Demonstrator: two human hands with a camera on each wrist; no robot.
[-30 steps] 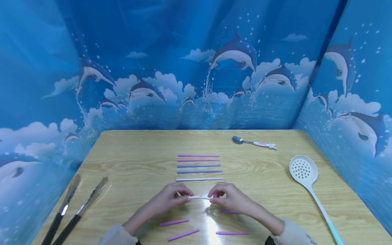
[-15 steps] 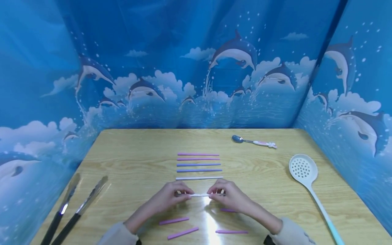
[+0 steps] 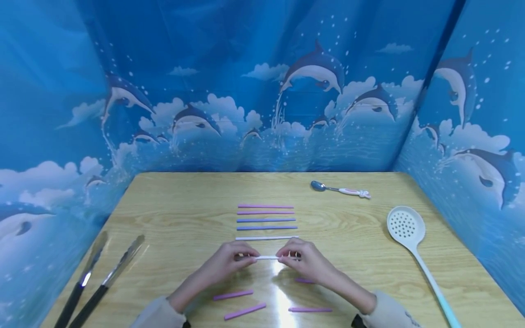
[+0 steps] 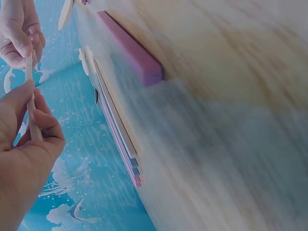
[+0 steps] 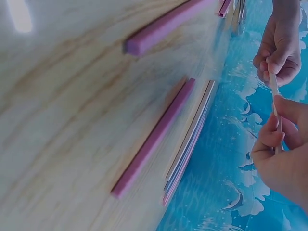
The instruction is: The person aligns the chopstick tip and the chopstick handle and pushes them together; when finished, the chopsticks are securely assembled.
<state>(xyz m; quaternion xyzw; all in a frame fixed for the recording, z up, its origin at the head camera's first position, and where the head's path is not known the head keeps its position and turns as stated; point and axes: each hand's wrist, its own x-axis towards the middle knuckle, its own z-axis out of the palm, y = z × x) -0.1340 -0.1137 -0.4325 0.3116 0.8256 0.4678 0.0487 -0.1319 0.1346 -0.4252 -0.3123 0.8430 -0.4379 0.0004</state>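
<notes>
In the head view a thin white stick (image 3: 266, 258) is held level above the table, one end in each hand. My left hand (image 3: 229, 262) pinches its left part between thumb and fingers, and my right hand (image 3: 305, 260) pinches the right part. The ends are partly hidden by the fingers. In the left wrist view the white stick (image 4: 29, 72) runs from the left hand (image 4: 29, 149) to the other hand. The right wrist view shows the right hand (image 5: 284, 144) pinching it too. Just beyond the hands lies another white stick (image 3: 262, 238) on the table.
Two blue sticks (image 3: 266, 227) and two pink ones (image 3: 265, 212) lie parallel farther back. Several shorter purple sticks (image 3: 244, 312) lie nearer the person. At right is a perforated skimmer (image 3: 406, 223); a spoon (image 3: 340, 189) lies behind. Two black-handled tools (image 3: 98, 296) lie left.
The held white stick looked uneven at its middle a second ago and now appears as one straight line. Both hands have shifted slightly away from the person.
</notes>
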